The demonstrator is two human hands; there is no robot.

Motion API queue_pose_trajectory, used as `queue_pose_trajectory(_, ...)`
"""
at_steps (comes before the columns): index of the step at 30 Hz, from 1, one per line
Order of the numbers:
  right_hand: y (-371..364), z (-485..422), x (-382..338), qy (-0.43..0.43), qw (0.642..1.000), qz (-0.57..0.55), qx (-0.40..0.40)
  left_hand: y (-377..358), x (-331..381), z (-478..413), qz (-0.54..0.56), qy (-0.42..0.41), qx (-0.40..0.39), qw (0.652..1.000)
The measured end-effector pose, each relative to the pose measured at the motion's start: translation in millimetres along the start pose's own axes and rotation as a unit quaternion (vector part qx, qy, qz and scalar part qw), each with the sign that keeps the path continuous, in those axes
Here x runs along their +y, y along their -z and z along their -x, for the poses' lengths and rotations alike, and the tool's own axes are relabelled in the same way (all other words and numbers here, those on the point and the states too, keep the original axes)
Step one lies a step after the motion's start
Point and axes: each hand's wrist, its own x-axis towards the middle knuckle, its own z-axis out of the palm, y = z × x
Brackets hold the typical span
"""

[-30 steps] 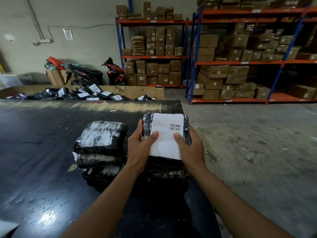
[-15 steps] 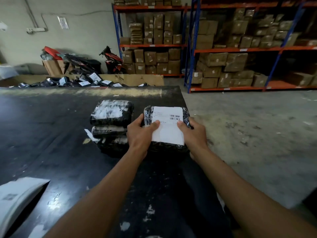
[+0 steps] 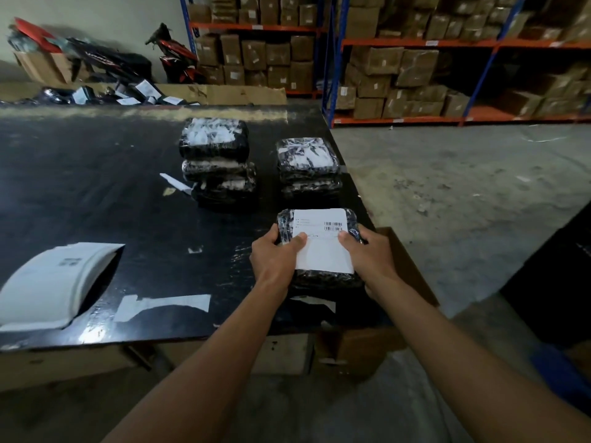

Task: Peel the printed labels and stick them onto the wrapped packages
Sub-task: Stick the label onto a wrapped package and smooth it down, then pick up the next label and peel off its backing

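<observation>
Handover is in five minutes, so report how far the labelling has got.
Done: the package carries a white barcode label on top. In hand: the left hand and right hand grip that package at the table's right edge. Left: the left stack and right stack of wrapped packages behind it show no such label on top, and the label sheets lie at the left.

One head-worn wide view looks forward and down over the table [image 3: 80, 174], shelves [image 3: 415, 43] far beyond.
</observation>
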Motion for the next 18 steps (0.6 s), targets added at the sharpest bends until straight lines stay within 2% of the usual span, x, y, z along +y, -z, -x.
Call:
queue_pose_trajectory(8, 17.8, 8.2, 16.7, 0.009, 0.998, 0.052, -0.022, -6.7, -11.0, 28.8, -0.043, -0.013, 0.005, 0.999)
queue_pose_trajectory(18, 16.8, -0.8, 30.8, 0.029, 0.990, 0.132, -0.032, -9.9, -22.4, 21.7, -0.063, -0.015, 0.004, 0.998)
